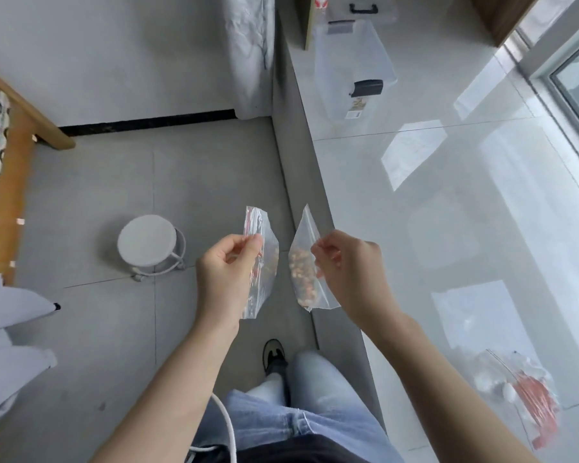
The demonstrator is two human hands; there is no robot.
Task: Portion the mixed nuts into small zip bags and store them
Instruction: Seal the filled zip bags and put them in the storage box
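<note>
**Two filled bags aloft, both over open floor**

The risk came first: each small zip bag hung from a pinch at its top edge, out over the grey floor rather than the worktop. If either seal was not pressed fully closed, I judged the nuts could pour out on a tilt, and a slip of the fingers would have dropped the whole bag beside the person's shoe (274, 355). Whether the zips were shut could not be told from here.

The right-hand zip bag (306, 265) was clear plastic, hanging at a slant, with a brown and tan heap of mixed nuts (301, 270) settled in its lower half. The left-hand zip bag (264, 262) was turned nearly edge-on, a red zip strip showing at the top and darker nuts dimly visible through it.

The left hand (226, 272) gripped its bag between thumb and curled fingers near the zip. The right hand (345, 262) pinched the other bag's upper edge the same way. The two bags hung near each other, not touching.

Further out, the glossy white worktop (448, 228) ran along the right, carrying a clear lidded storage box (355, 68) at the far end and a packet of spare red-striped zip bags (528, 396) near the person. A round white stool (147, 243) stood on the floor to the left.
</note>
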